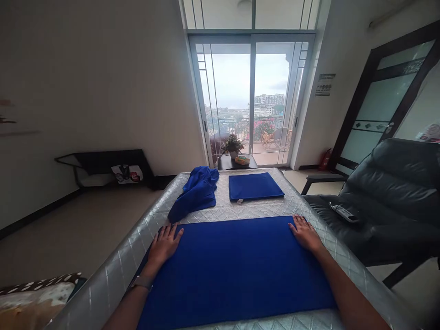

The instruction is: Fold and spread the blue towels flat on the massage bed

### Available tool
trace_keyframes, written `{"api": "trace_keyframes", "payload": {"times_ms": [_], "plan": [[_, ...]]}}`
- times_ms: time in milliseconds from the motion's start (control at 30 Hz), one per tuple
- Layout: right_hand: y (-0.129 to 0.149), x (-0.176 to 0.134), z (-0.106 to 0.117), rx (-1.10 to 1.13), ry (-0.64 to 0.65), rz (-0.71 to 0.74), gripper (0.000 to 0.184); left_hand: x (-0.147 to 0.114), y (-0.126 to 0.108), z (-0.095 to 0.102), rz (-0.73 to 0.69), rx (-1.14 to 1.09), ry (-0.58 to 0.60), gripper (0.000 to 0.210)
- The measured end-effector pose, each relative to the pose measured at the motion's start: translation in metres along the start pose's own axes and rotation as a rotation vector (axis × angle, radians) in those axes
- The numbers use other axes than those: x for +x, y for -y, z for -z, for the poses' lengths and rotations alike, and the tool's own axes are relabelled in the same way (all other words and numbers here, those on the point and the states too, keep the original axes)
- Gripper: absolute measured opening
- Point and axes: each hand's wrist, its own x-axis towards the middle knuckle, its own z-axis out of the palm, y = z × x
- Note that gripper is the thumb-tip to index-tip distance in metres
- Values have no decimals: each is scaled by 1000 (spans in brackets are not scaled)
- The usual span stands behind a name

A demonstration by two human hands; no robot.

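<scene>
On mattress (254, 210), blue cloth (237, 268), illegible label (239, 201) beyond

Domestic room, a home by its furnishings; bedroom or living room, can't tell which. Silvery quilted mattress (254, 211) fills the middle. To its right, black padded armchair (381, 188). At the far end, small dark surface (225, 162) with potted plant (233, 144). Beyond, sliding door (227, 78) with 2 tall glass panels; outside, balcony railing (271, 120), wicker-type chair (268, 139), buildings (270, 105) in the distance. Plain pale walls; red fire extinguisher (325, 159) near dark-framed door (381, 98).
</scene>
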Motion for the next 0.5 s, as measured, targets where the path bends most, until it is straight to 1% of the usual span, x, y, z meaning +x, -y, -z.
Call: {"api": "trace_keyframes", "payload": {"times_ms": [67,100,167,200,267,300,367,400,433,467,500], "plan": [[-3,2,-2,1,-14,-21,73,2,-2,3,21,9,14,72],[-3,3,-3,1,-22,-23,73,3,-6,5,35,18,-2,72],[-4,4,-5,6,-33,-17,73,4,-25,9,39,31,-86,72],[-4,4,-6,11,-36,-15,73,3,-41,11,13,23,-135,72],[-4,4,-7,22,-44,-13,72,-3,-84,11,-109,-29,-189,69],[-4,4,-7,24,-49,-12,72,-7,-109,9,-199,-70,-166,66],[-4,3,-6,25,-59,-7,72,-19,-158,3,-420,-124,-73,64],[-4,2,-5,24,-63,-6,72,-25,-178,-1,-484,-143,-35,64],[-3,1,-4,24,-63,-8,71,-30,-194,-5,-527,-156,-1,65],[-3,1,-4,25,-60,-11,71,-34,-205,-8,-539,-164,22,67],[-3,0,-3,28,-54,-13,71,-36,-210,-10,-525,-168,36,69]]}}
